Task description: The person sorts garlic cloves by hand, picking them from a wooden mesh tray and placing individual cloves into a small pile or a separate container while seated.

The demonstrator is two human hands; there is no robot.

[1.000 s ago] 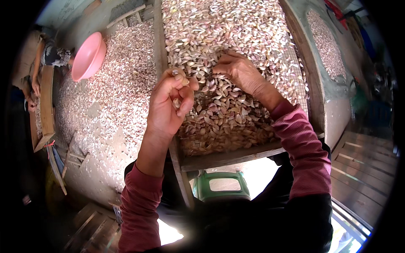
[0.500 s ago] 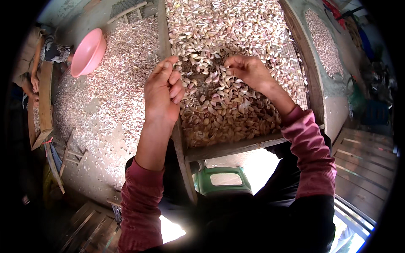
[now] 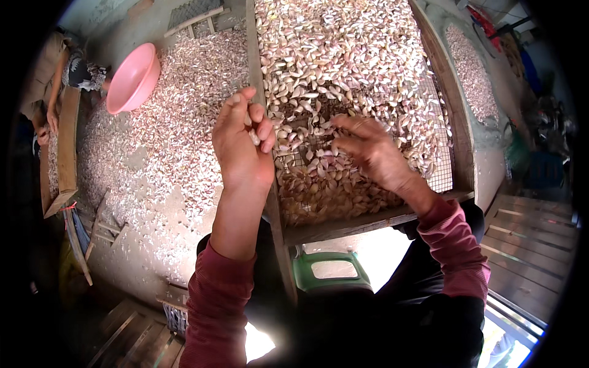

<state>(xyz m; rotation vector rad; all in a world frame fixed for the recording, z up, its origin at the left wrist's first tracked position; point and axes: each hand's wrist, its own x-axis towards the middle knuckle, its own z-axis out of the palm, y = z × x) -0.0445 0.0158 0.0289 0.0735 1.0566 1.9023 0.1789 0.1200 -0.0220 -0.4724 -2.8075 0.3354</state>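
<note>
the left hand (image 3: 244,144), over the left edge of the tray (image 3: 464,135), curls around a pale clove (image 3: 254,137), presumably so it cannot drop; the right hand (image 3: 335,133), finger and thumb parted, is above garlic cloves (image 3: 343,52), which the wooden rim (image 3: 346,226) likely contains.

Left grip (image 3: 245,142) curled, right grip (image 3: 335,132) lower, fingers (image 3: 356,125) parted, both forearms (image 3: 237,218) extended

We see papery garlic cloves (image 3: 343,49) on metal-looking wire mesh (image 3: 442,175), a rough, matt wooden frame (image 3: 343,227), a smooth plastic basin (image 3: 134,80) and ribbed cloth sleeves (image 3: 457,248).
</note>
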